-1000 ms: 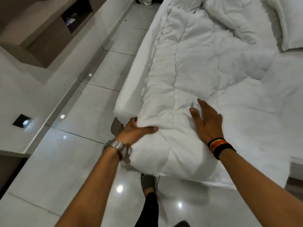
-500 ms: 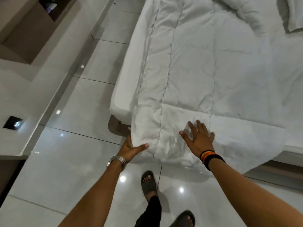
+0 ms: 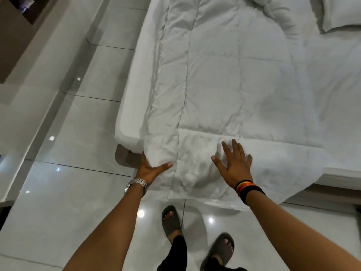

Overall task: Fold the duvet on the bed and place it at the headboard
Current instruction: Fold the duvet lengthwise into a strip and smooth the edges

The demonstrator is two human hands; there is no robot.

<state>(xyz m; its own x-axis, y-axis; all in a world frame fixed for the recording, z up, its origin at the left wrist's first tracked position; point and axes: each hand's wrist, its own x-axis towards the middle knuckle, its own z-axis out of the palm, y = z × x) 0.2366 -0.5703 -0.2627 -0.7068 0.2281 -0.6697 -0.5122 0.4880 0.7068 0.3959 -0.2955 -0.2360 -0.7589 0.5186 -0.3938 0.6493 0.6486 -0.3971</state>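
My left hand (image 3: 151, 169) grips the near left corner of the white quilted duvet (image 3: 213, 79), thumb lying across the top of the fabric and the fingers tucked out of sight under the hanging edge. My right hand (image 3: 233, 165) lies flat and open on the duvet just to the right, fingers spread, palm pressing the cloth and gripping nothing.

The duvet lies on the white bed (image 3: 134, 89) as a long folded band, its long axis running from my hands at the near foot end away toward the far head end. Its near end hangs over the foot of the mattress. The fabric is soft, puffy and creased, stitched into rectangular panels by long seams that run along the band and a cross seam just beyond my fingers. At the far right a bunched roll of the same bedding sits beside a white pillow (image 3: 340, 12).

A silver metal watch (image 3: 136, 184) circles my left wrist; black, orange and red bands (image 3: 247, 187) circle my right. Below me are glossy pale floor tiles (image 3: 78, 202) with light spots, and my grey rubber slide sandals (image 3: 172, 222).
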